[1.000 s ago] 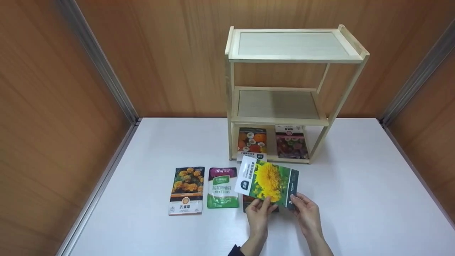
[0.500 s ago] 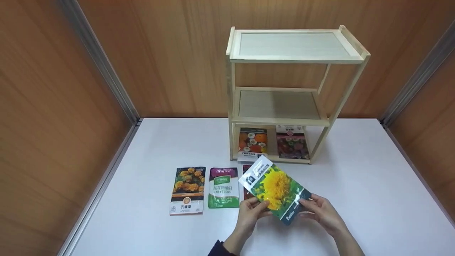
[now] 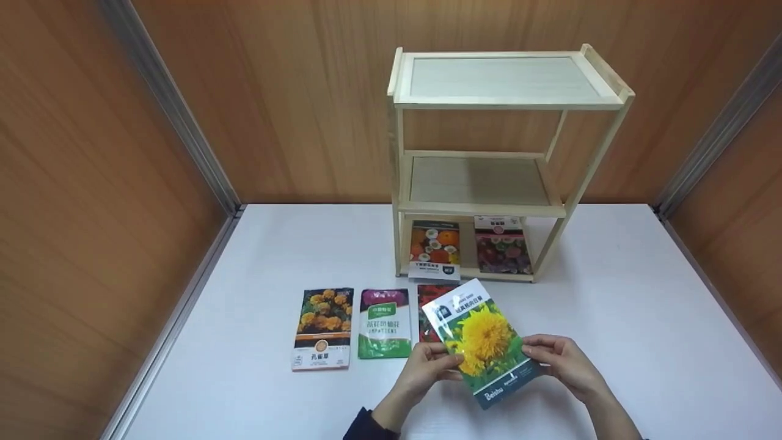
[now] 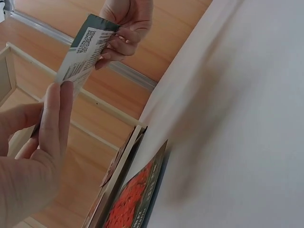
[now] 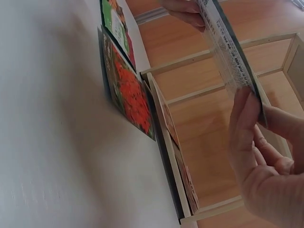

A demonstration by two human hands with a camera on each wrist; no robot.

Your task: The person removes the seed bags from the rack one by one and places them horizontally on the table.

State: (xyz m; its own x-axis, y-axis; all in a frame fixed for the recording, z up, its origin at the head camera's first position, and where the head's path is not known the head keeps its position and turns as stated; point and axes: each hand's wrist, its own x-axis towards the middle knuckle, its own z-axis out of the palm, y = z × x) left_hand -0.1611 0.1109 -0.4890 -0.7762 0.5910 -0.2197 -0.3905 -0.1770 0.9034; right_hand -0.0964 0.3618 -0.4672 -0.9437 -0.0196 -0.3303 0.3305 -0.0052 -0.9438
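A seed packet [image 3: 486, 333] with a large yellow flower is held tilted above the table, its white end pointing up and left. My left hand [image 3: 426, 371] pinches its left edge, thumb on the printed front. On the opposite edge my right hand [image 3: 565, 362] pinches it between thumb and fingers. Its back, with a QR code and barcode, faces down in the left wrist view. Partly hidden behind it lies a red-flower seed packet [image 3: 429, 305]. To the left are a green and white Impatiens packet [image 3: 384, 324] and an orange marigold packet [image 3: 322, 330].
A three-tier wooden shelf [image 3: 482, 209] stands at the back right of the white table [image 3: 244, 263]. On its bottom tier lie an orange and white flower packet [image 3: 434, 247] and a purple flower packet [image 3: 504, 250]. Wood-grain panels [image 3: 293, 110] enclose the table.
Both hands have turned the yellow-flower packet clockwise, from nearly sideways to closer to upright, and brought it slightly nearer. The right hand moved rightward along with it. The other packets stayed put.
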